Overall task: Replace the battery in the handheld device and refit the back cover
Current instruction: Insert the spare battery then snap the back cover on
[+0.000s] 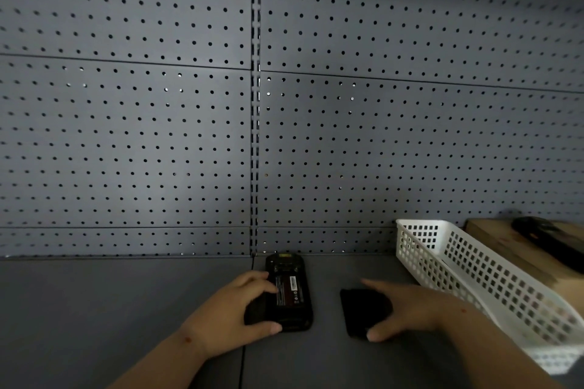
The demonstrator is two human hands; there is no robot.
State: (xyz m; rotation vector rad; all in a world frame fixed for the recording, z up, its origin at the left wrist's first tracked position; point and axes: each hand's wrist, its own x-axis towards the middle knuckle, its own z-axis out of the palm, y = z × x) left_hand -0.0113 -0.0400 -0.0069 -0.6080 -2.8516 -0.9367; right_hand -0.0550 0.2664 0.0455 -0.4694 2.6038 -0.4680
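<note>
Hands rest on the grey work surface (94,309). The left hand (227,316) grips the handheld device (289,292) from its left side, thumb at the near end; its battery (286,290) is exposed. The right hand (407,313), fingers spread, lies on the flat black back cover (360,309), just right of the device. Right of that hand stands a white basket (474,278). Beyond both rises a pegboard wall (158,120).

Matt grey perforated metal pegboard (158,120), white plastic lattice basket (474,275), matt black back cover (360,306).
</note>
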